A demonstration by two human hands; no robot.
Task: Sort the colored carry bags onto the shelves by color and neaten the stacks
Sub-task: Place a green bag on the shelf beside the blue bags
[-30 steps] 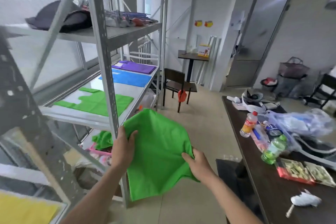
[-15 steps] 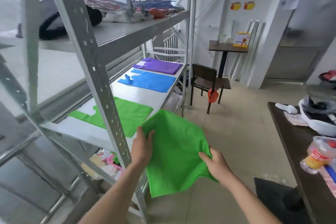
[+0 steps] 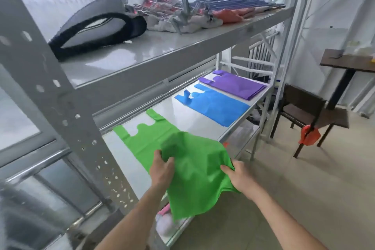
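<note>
I hold a crumpled green carry bag (image 3: 194,170) by both sides over the front edge of the middle shelf (image 3: 194,115). My left hand (image 3: 162,170) grips its left edge and my right hand (image 3: 237,176) pinches its right edge. The held bag partly overlaps a flat green bag (image 3: 142,138) lying on the shelf. Farther along the same shelf lie a blue bag (image 3: 217,105) and a purple stack (image 3: 237,85).
The upper shelf (image 3: 162,46) carries a dark padded band (image 3: 97,26) and a jumble of bundled items (image 3: 192,12). A grey upright post (image 3: 67,119) stands at my left. Pink things (image 3: 166,221) lie on the lower shelf. A chair (image 3: 308,113) and small table (image 3: 349,63) stand to the right.
I have stepped closer to the rack and raised the green bag from below the shelf edge up over the flat green bag. Both hands keep their grip.
</note>
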